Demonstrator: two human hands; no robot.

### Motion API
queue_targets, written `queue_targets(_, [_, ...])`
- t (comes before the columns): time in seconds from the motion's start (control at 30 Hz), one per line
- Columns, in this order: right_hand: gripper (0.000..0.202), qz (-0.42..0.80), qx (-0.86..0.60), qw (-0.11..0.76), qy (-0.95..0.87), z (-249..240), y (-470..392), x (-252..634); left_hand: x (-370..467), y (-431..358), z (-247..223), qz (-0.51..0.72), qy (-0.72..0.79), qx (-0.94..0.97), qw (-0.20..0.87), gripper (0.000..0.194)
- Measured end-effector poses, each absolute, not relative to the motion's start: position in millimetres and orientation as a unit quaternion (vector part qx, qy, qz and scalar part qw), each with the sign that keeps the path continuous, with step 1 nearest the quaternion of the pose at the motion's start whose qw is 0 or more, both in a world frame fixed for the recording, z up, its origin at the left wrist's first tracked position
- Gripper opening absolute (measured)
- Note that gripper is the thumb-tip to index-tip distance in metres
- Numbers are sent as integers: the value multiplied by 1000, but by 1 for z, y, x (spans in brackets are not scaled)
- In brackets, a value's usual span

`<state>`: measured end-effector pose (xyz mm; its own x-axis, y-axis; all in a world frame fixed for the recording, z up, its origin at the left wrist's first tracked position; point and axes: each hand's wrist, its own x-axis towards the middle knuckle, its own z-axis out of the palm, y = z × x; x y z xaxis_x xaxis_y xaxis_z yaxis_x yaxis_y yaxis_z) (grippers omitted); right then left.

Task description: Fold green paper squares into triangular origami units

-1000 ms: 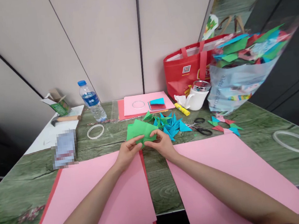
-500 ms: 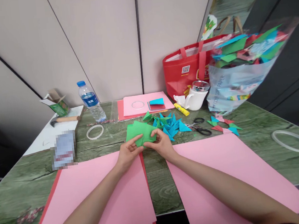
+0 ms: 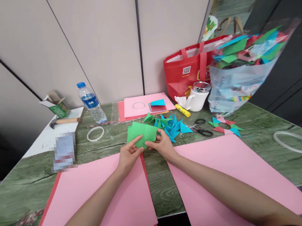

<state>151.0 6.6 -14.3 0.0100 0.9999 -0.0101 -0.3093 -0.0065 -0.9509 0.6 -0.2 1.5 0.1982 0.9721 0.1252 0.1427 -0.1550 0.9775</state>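
Green paper (image 3: 142,131), in what looks like overlapping sheets, is held up between my two hands at the middle of the head view. My left hand (image 3: 129,154) pinches its lower left part, with the index finger lying across the front. At the lower right edge, my right hand (image 3: 163,144) grips the paper with the thumb in front and the other fingers partly behind. Folded blue pieces (image 3: 172,127) and a folded green piece (image 3: 148,118) lie in a pile just beyond my right hand.
Pink sheets (image 3: 103,200) lie under my left forearm, others (image 3: 226,166) under my right. Behind stand a bottle (image 3: 92,103), a white mug (image 3: 198,97), a red bag (image 3: 176,74) and a filled plastic bag (image 3: 226,87). Scissors (image 3: 204,132) lie right of the pile.
The green paper has changed its angle, and its front sheet now shows flatter and wider. The fingers of my right hand have shifted partly behind it.
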Motion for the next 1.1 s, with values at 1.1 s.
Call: queue_targets(1.1, [41, 596, -383, 579, -403, -17, 8, 151, 0, -4, 6, 440, 486, 604, 454, 43])
